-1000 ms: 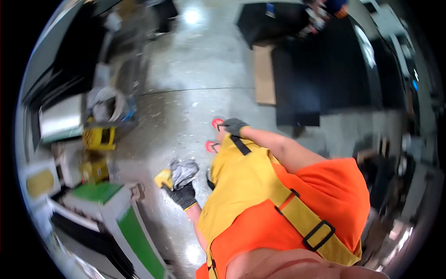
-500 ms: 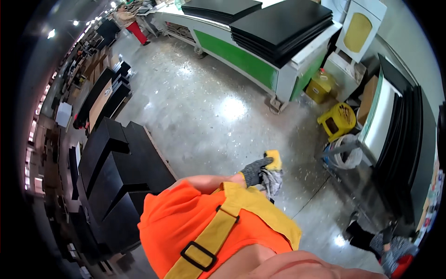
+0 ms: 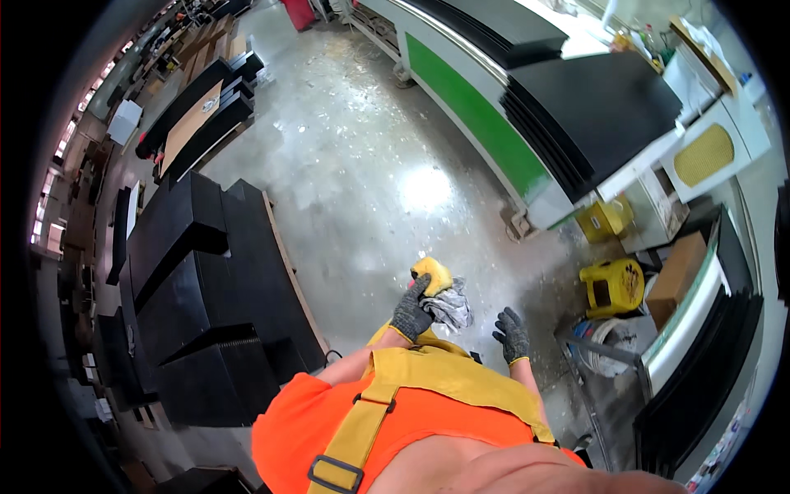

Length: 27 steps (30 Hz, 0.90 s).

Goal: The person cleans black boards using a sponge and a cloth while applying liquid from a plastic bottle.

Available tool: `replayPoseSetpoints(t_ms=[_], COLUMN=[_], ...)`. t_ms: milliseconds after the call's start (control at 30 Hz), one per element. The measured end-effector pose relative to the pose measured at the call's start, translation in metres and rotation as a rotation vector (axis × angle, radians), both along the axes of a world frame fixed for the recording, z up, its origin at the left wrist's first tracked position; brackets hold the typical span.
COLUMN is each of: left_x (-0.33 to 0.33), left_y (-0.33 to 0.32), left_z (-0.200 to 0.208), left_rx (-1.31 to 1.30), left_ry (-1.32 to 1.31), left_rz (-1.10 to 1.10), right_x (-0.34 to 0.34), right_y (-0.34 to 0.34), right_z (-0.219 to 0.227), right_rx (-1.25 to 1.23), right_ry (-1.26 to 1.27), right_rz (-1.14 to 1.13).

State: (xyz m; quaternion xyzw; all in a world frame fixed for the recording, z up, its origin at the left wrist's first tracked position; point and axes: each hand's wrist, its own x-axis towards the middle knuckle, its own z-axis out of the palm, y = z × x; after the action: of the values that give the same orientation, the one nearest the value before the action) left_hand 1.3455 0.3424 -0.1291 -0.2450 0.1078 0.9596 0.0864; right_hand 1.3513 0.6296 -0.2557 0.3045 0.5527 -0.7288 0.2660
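My left hand (image 3: 410, 313), in a dark grey knitted glove, is closed around a yellow sponge-like pad (image 3: 434, 274) and a crumpled grey-and-white rag (image 3: 450, 305). Both stick out past the fingers, in front of my body. To the right, my right hand (image 3: 512, 333) wears a matching glove; its fingers are stretched and hold nothing. It hangs over the floor, apart from the rag. Beyond my left arm stand stacks of black panels (image 3: 222, 296).
A green-and-white machine table (image 3: 469, 107) carries piled black boards (image 3: 592, 107) at the far right. Near it stand a yellow stool (image 3: 613, 286), a bucket (image 3: 605, 342), a yellow jug (image 3: 605, 218) and a rack of black sheets (image 3: 699, 370). The concrete floor (image 3: 354, 165) lies between.
My view has turned and shifted toward the right. My right hand has come into sight with its fingers stretched. The pad and rag stay in my left hand. The crouching person at lower right is mostly out of view.
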Motion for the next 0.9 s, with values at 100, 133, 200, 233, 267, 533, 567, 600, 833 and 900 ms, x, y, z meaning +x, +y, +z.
replayPoseSetpoints(t_ms=[100,133,200,233,267,533,567,600,833,900], left_x=[-0.049,-0.071,-0.110,-0.128,-0.143,-0.296,-0.312,-0.330,-0.445,-0.465], left_y=[-0.057,-0.068,-0.092,-0.107,-0.119,-0.166,-0.175,-0.183,-0.272,-0.296], left_z=[-0.012,0.024,0.059,0.066,0.051,0.046,0.047,0.060,0.113,0.122], left_rx=[-0.111,-0.144,-0.175,-0.252,-0.400,-0.073,-0.077,-0.091,-0.277,-0.387], left_ry=[0.030,0.075,0.154,0.258,0.185,0.217,0.212,0.245,0.414,0.416], left_rz=[0.015,-0.015,-0.004,-0.027,0.049,0.084,0.110,0.090,0.262,0.361], right_x=[-0.073,-0.097,-0.151,-0.171,-0.190,-0.343,-0.368,-0.390,-0.603,-0.673], right_y=[-0.102,-0.130,-0.192,-0.217,-0.234,-0.306,-0.308,-0.309,-0.404,-0.428], right_z=[0.066,0.076,0.139,0.159,0.168,0.181,0.193,0.188,0.181,0.194], right_rx=[-0.017,-0.067,-0.139,-0.137,-0.090,-0.130,-0.112,-0.122,-0.256,-0.718], right_ry=[0.188,0.324,0.429,0.492,0.674,0.609,0.534,0.531,1.031,0.557], right_rz=[0.073,0.139,0.242,0.282,0.351,0.237,0.293,0.309,0.361,0.073])
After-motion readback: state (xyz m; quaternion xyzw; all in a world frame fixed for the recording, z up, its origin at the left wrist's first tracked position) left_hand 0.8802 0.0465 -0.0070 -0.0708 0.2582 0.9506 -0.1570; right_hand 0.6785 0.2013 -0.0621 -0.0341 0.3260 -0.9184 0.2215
